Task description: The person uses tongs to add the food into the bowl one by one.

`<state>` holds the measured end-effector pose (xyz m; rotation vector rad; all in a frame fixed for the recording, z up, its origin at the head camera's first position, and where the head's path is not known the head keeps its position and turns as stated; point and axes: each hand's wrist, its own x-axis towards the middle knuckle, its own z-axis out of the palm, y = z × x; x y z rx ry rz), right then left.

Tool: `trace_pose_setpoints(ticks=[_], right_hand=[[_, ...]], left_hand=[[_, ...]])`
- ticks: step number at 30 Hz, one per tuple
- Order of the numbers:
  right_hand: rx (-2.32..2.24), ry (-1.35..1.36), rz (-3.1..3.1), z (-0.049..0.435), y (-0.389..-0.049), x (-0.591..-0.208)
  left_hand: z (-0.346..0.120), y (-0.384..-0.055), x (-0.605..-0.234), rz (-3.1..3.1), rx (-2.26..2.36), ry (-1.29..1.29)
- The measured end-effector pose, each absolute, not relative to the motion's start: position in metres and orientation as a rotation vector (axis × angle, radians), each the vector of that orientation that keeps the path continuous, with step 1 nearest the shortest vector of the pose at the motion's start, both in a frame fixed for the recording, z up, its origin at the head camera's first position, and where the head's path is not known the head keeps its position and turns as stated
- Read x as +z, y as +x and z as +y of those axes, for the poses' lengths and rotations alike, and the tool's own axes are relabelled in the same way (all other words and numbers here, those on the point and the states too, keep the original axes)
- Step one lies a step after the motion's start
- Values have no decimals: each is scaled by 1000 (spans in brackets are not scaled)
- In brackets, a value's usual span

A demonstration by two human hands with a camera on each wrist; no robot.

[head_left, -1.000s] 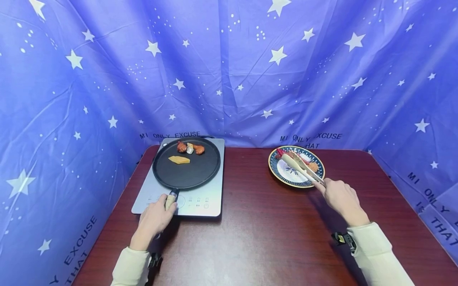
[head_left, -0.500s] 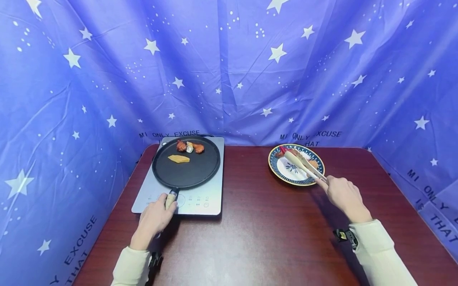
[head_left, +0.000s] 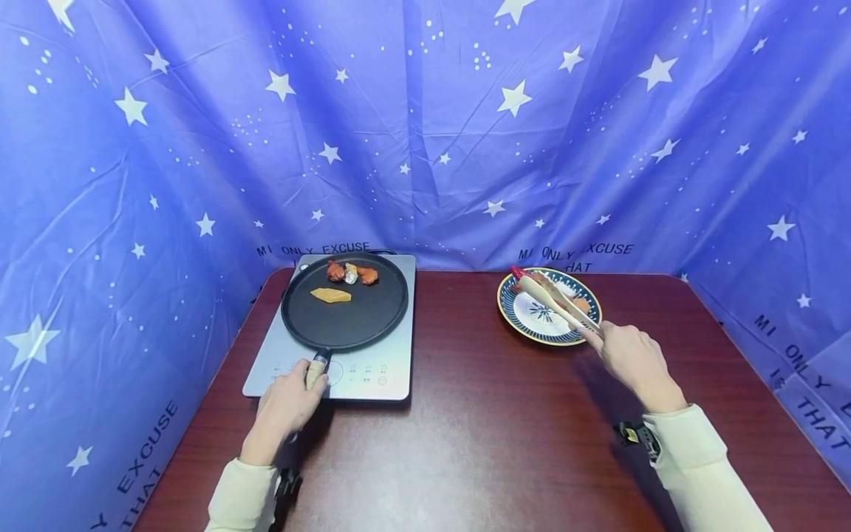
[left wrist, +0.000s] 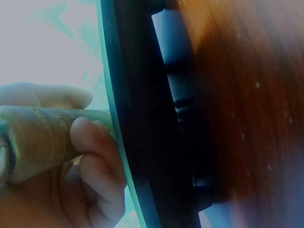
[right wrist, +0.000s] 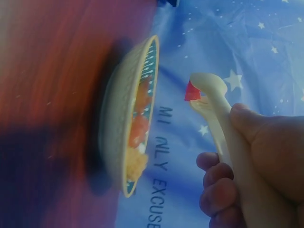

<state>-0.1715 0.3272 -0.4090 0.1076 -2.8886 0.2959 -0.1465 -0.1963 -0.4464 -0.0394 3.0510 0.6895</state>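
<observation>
My left hand [head_left: 290, 403] grips the handle [head_left: 317, 372] of a round black frying pan [head_left: 352, 325]. A yellow piece of food [head_left: 331, 295] lies in the pan, with reddish-brown pieces [head_left: 368, 275] and a pale grey-and-yellow piece [head_left: 351, 274] farther back. In my right hand [head_left: 638, 366] is a pair of pale tongs [right wrist: 228, 123], thumb on one arm and fingers curled on the other. A small red piece [right wrist: 192, 91] sits between the tong tips, raised above the plate's rim. The patterned plate [head_left: 540, 330] below holds reddish food and a golden-brown piece [right wrist: 136, 164].
The pan stands on a silver induction cooktop [head_left: 392, 377] at the table's left. Dark red wooden table [head_left: 465, 414] surface lies between cooktop and plate. A blue star-patterned curtain [head_left: 425, 133] surrounds the table's back and sides.
The tongs have closed together and come up from the plate with the red piece, their tips shifting slightly toward the back left. The left hand and pan stay where they were.
</observation>
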Motion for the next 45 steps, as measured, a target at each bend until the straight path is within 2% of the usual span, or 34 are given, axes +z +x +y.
trace_pose_setpoints(ticks=[16, 27, 45], right_hand=[[259, 211, -2856, 300, -179, -393], [200, 308, -2805, 259, -194, -377], [218, 533, -2706, 186, -205, -383]], left_hand=[[-198, -147, -448, 3056, 684, -42], [-198, -149, -447, 3041, 693, -68], [-195, -147, -447, 3059, 697, -58]])
